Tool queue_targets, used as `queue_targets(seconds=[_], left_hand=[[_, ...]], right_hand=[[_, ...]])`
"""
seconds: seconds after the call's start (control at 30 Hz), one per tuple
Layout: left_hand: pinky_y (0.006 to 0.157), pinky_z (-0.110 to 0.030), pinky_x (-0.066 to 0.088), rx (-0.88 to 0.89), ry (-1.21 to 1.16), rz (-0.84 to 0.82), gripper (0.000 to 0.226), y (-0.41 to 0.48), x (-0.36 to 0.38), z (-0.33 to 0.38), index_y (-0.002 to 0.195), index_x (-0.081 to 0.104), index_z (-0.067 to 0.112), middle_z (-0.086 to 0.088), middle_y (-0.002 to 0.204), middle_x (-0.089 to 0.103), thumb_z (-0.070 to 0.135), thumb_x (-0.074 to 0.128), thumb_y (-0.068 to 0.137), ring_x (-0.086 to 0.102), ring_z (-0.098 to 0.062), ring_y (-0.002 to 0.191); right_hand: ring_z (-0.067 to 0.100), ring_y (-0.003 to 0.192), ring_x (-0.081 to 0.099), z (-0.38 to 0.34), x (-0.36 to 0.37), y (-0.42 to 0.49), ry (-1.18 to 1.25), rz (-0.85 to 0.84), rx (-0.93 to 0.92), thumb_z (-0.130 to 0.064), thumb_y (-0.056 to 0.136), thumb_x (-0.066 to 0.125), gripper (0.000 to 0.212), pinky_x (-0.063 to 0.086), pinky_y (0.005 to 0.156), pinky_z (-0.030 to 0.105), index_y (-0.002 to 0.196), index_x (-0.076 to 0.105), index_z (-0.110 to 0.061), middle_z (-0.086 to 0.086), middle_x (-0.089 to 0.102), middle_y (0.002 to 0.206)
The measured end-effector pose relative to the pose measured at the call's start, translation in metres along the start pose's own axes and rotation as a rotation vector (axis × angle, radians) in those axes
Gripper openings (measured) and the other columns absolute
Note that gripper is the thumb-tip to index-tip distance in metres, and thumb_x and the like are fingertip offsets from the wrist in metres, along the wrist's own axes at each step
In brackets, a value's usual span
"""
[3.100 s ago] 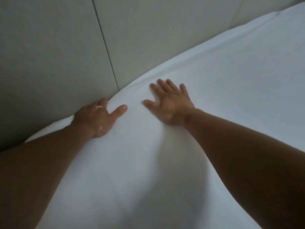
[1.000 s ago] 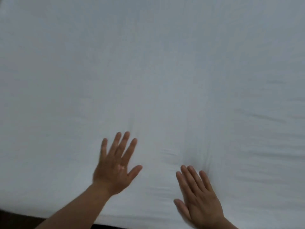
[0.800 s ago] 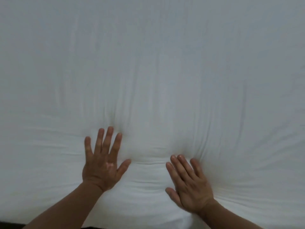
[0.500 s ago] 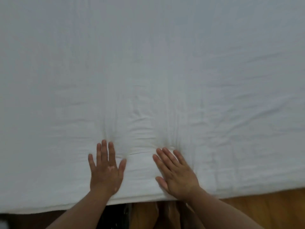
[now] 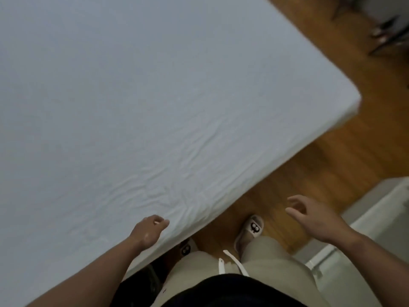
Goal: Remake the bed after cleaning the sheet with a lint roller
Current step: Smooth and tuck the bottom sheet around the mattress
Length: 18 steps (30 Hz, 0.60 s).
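Note:
A white fitted sheet (image 5: 137,103) covers the whole mattress, smooth across most of it with small creases near the near edge. My left hand (image 5: 148,232) hangs over that near edge with fingers loosely curled, holding nothing. Off the bed, my right hand (image 5: 309,216) is lifted above the wooden floor, fingers relaxed and slightly bent, empty. No lint roller, blanket or pillow is in view.
The mattress corner (image 5: 352,100) juts out at the right. Wooden floor (image 5: 321,165) runs beside the bed, where my slippered feet (image 5: 252,229) stand. A white piece of furniture (image 5: 380,213) is at the right. Blurred dark objects (image 5: 387,32) lie at the top right.
Both hands have lifted off the sheet, where they were pressing flat. I have straightened up and turned right, so the bed's edge, corner and floor now show.

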State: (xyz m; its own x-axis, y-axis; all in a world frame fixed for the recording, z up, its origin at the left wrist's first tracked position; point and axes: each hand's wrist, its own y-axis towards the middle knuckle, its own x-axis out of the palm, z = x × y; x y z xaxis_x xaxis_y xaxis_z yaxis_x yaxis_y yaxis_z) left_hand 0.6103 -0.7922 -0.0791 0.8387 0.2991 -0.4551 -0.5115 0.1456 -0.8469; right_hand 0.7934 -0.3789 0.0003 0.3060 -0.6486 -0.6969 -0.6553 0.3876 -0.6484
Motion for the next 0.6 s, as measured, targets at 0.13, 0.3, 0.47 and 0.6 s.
queue_targets(seconds=[0.13,0.3,0.47,0.6], left_hand=[[0.089,-0.036,0.054,0.081,0.116,-0.093,0.030,0.003,0.015,0.115,0.105,0.067,0.029,0.004,0.110,0.067,0.054,0.058,0.092,0.067,-0.014,0.096],[0.082,-0.039,0.055,0.148,-0.091,-0.003,0.017,0.015,0.040,0.291,0.104,0.069,0.022,-0.004,0.105,0.072,0.036,0.063,0.096,0.071,-0.018,0.090],[0.085,-0.042,0.057,0.189,-0.071,0.035,0.013,0.022,0.085,0.431,0.100,0.069,0.025,0.002,0.097,0.073,0.035,0.062,0.095,0.072,-0.016,0.087],[0.076,-0.036,0.056,0.138,-0.024,0.027,0.013,0.047,0.115,0.524,0.091,0.071,0.023,-0.001,0.089,0.075,0.035,0.065,0.092,0.073,-0.018,0.077]], right_hand=[[0.007,0.095,0.062,0.078,-0.037,-0.029,0.330,0.126,0.185,-0.042,0.091,0.067,0.021,0.046,0.082,0.027,0.111,0.063,-0.036,-0.011,0.067,0.101],[0.011,0.091,0.066,0.201,-0.067,-0.011,0.556,0.074,0.441,-0.042,0.090,0.069,0.025,0.050,0.083,0.030,0.106,0.070,-0.023,-0.008,0.070,0.097],[0.012,0.094,0.067,0.283,-0.155,0.044,0.721,0.019,0.485,-0.045,0.090,0.067,0.015,0.055,0.092,0.040,0.094,0.071,-0.032,-0.008,0.072,0.099],[0.013,0.089,0.069,0.320,-0.255,0.108,0.873,0.196,0.436,-0.038,0.094,0.064,0.012,0.057,0.089,0.039,0.097,0.071,-0.029,-0.005,0.073,0.093]])
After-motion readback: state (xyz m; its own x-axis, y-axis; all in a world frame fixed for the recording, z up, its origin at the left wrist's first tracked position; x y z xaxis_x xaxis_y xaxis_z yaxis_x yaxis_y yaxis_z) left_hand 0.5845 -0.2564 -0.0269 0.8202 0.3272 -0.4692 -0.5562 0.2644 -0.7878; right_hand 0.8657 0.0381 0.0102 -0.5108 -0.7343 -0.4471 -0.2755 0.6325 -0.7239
